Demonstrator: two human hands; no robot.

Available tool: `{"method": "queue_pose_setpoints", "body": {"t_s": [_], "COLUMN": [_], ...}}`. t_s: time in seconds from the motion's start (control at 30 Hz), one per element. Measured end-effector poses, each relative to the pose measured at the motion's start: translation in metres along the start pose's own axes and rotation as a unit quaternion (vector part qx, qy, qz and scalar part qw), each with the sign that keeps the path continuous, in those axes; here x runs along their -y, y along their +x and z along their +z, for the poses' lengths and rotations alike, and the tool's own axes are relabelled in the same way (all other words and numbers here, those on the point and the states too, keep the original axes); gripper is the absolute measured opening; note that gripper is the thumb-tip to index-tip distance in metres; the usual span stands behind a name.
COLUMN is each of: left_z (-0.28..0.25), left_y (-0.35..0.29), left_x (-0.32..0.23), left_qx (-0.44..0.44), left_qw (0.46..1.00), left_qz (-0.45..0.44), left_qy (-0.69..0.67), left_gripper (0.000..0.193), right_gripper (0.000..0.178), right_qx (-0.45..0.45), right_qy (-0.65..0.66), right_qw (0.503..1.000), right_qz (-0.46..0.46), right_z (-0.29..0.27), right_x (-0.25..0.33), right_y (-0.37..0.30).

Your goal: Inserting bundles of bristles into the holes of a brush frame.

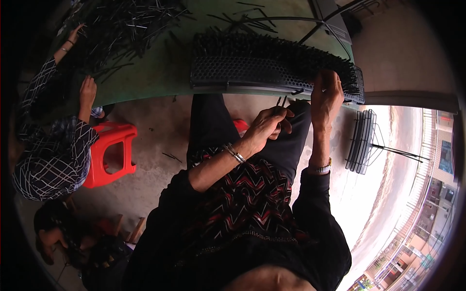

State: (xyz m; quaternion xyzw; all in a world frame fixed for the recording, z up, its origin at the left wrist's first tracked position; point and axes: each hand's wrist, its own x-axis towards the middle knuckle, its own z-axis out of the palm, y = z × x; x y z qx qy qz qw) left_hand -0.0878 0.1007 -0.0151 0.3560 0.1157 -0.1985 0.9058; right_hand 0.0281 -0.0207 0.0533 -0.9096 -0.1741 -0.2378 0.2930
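A long black tray [233, 72] with a honeycomb of holes lies along the near edge of the green table. Many short black sticks [272, 48] stand packed in its far rows; the near rows of holes are bare. My left hand [269, 123] is closed over my lap, below the tray, with thin black sticks [281, 101] poking up from its fingers. At the tray's right end, my right hand [326, 97] is pinched against the near side of the packed sticks. Whatever sits between its fingertips is hidden.
Loose black sticks [131, 29] are heaped on the green table [165, 70] at the far left. A co-worker [53, 155] reaches to that heap, beside a red stool [114, 153]. A wire rack [361, 140] stands at the right, near a bright opening. Behind the tray, black rods [286, 20] arch over.
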Motion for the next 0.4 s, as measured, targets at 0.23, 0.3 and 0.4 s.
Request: {"method": "queue_pose_setpoints", "body": {"t_s": [0.23, 0.3, 0.4], "left_z": [0.0016, 0.0004, -0.0009], "left_y": [-0.0005, -0.0001, 0.0004], "left_x": [-0.001, -0.0001, 0.0016], "left_qx": [0.003, 0.003, 0.002], "left_qw": [1.0, 1.0, 1.0], "left_qz": [-0.005, -0.005, 0.002], "left_qy": [0.005, 0.006, 0.01], "left_gripper": [0.033, 0.032, 0.032], "right_gripper": [0.008, 0.008, 0.008], "right_qx": [0.009, 0.007, 0.055], "right_qy": [0.06, 0.053, 0.04], "right_qw": [0.998, 0.999, 0.997], "right_qz": [-0.011, -0.008, -0.029], "right_z": [0.0026, 0.0032, 0.0006], "right_x": [-0.0074, -0.0066, -0.0058], "right_y": [0.0018, 0.0011, 0.0023]}}
